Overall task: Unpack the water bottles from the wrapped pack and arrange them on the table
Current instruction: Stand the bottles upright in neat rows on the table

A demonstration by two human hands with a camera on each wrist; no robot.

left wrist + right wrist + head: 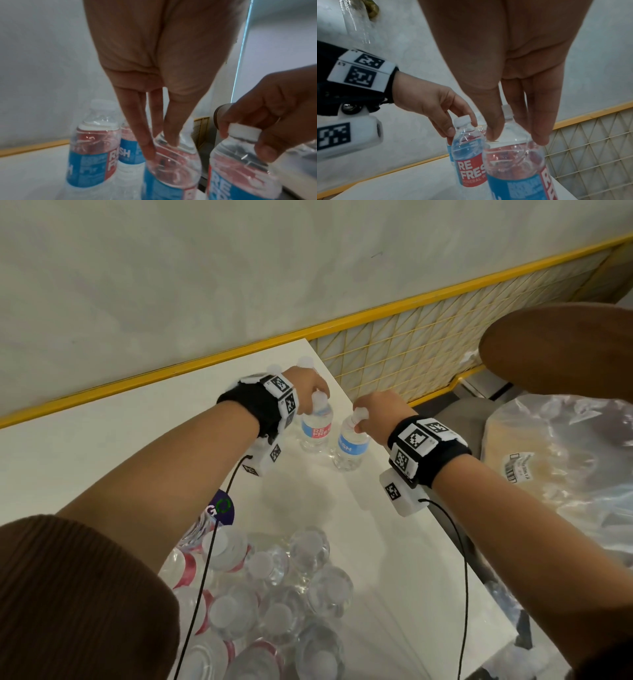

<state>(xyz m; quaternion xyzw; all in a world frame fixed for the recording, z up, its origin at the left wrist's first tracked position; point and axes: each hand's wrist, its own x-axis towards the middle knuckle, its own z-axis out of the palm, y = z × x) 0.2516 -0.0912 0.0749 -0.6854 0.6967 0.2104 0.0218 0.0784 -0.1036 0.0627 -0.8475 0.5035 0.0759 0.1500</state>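
Note:
Two clear water bottles with blue-and-red labels stand near the far right corner of the white table. My left hand pinches the neck of the left bottle from above; in the left wrist view its fingertips press the bottle's shoulder. My right hand grips the cap of the right bottle, which leans slightly. Two more bottles stand just behind the left hand. The opened pack with several bottles lies at the near edge.
The table's right edge runs close beside the right bottle. A yellow-framed wire grid stands behind the corner. A brown round top and a crinkled plastic bag are off to the right.

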